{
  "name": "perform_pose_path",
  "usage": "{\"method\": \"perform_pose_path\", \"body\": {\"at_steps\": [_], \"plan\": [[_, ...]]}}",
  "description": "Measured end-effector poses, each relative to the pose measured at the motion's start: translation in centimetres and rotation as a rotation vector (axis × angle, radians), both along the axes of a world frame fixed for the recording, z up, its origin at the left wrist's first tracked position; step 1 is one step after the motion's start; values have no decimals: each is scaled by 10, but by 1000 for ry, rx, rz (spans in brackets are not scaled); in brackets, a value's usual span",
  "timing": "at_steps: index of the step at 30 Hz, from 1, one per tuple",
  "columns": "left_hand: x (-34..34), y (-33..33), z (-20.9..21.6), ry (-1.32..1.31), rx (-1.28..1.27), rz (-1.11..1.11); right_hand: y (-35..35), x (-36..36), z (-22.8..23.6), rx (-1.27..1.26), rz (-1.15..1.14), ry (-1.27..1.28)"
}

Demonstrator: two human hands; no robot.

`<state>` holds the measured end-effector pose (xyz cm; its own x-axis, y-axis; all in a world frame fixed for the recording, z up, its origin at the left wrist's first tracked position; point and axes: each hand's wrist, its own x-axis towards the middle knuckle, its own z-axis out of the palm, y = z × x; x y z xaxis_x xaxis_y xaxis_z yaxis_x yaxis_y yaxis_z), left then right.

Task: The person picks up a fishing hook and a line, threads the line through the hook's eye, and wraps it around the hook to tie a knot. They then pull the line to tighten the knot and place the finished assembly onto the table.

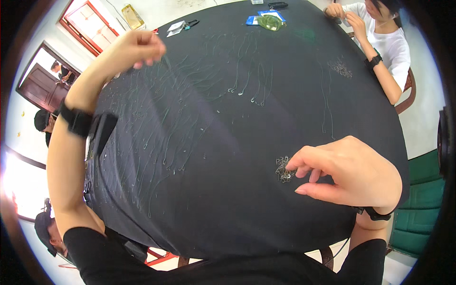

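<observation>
My right hand (349,175) hovers at the right of the table, thumb and fingers apart, its fingertips at a small pile of metal fish hooks (283,170). Nothing shows between those fingers. Out at the far left, my left hand (142,50) is raised with its fingers curled together and slightly blurred. A faint thin strand seems to hang by its fingertips, but what they hold is hard to make out. Below and beside it, many thin green fishing lines (164,145) with hooks at their ends lie spread over the black cloth (237,199).
A co-worker (387,42) sits at the far right, hands raised, near another hook pile (340,68). At the far edge lie a green bundle (270,22), blue-edged cards and a white packet (176,27). Other people are at the left. A green cabinet (418,204) stands at right.
</observation>
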<state>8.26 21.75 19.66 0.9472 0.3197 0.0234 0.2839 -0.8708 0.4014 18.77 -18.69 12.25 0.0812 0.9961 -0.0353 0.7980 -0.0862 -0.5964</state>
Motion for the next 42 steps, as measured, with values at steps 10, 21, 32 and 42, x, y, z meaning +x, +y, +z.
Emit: {"method": "perform_pose_path", "body": {"at_steps": [10, 21, 32, 42], "plan": [[153, 160, -150, -540, 227, 482, 16, 19, -14, -24, -53, -43], [157, 162, -182, -95, 300, 380, 12, 31, -16, 20, -168, -58], [51, -59, -55, -226, 93, -193, -25, 126, -46, -72, -669, -441], [-69, -235, -50, -88, 77, -570, -3, 117, -85, -184, -532, -419]]}}
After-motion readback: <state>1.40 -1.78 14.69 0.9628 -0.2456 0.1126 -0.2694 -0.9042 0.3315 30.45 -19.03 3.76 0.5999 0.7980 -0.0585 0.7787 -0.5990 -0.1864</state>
